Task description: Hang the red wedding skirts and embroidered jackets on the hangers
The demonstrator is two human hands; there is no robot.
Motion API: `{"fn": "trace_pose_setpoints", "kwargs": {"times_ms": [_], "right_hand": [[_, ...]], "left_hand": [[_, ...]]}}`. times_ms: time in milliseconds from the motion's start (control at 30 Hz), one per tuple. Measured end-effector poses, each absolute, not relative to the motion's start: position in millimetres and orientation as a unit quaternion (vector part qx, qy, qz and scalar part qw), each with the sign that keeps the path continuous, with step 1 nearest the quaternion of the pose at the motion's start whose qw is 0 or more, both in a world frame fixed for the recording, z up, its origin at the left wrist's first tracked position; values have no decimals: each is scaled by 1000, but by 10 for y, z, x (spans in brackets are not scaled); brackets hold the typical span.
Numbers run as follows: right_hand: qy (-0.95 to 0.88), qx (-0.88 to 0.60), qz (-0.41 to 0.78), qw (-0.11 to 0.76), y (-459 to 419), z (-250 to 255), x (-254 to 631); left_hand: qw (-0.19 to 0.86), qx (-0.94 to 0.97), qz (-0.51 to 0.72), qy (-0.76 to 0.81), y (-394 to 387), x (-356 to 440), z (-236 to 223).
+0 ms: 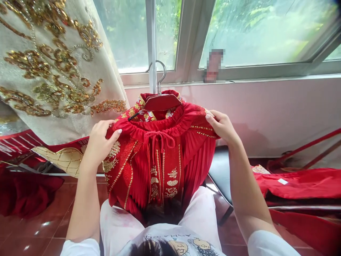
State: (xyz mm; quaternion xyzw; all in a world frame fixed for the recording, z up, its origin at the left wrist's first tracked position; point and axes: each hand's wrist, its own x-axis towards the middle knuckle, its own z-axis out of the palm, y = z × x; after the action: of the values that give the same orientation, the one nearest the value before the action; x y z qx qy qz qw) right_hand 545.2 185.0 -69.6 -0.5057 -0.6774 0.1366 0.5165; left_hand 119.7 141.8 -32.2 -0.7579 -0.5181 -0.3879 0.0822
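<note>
A red pleated skirt (160,160) with gold embroidery and a drawstring waist hangs in front of me, over my lap. It is draped over a red hanger (162,101) with a metal hook, which also carries a red and gold garment underneath. My left hand (99,142) grips the skirt's waistband at its left side. My right hand (222,126) pinches the waistband at its right side. Both hands hold the waist stretched out around the hanger.
A cream garment with gold sequin embroidery (53,67) hangs at the upper left. More red fabric (301,183) lies on a dark seat at the right. A window (253,35) and pink wall (266,113) are ahead. Red tiled floor (39,227) lies below.
</note>
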Motion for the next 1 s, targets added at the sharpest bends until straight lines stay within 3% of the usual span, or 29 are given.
{"fn": "trace_pose_setpoints", "kwargs": {"times_ms": [167, 267, 467, 667, 767, 867, 1000], "right_hand": [[-585, -434, 306, 613, 1696, -876, 5314], [-515, -409, 336, 674, 1574, -1000, 5104], [-344, -463, 136, 805, 1509, -1322, 4641], [-416, -576, -5, 703, 1425, -1366, 4732], [-518, -554, -109, 643, 1437, -1168, 4996], [-659, -454, -96, 592, 1537, -828, 5171], [-809, -379, -66, 446, 1708, -387, 5132]], "left_hand": [[59, -768, -391, -505, 1707, 1084, -290], [96, -734, -422, -524, 1808, 1069, -324], [99, -699, -398, -586, 1767, 1068, -245], [-43, -772, -385, -504, 1816, 938, -91], [-28, -777, -408, -478, 1820, 939, -92], [-10, -795, -408, -448, 1769, 999, -76], [-76, -813, -389, -426, 1749, 1064, -15]]}}
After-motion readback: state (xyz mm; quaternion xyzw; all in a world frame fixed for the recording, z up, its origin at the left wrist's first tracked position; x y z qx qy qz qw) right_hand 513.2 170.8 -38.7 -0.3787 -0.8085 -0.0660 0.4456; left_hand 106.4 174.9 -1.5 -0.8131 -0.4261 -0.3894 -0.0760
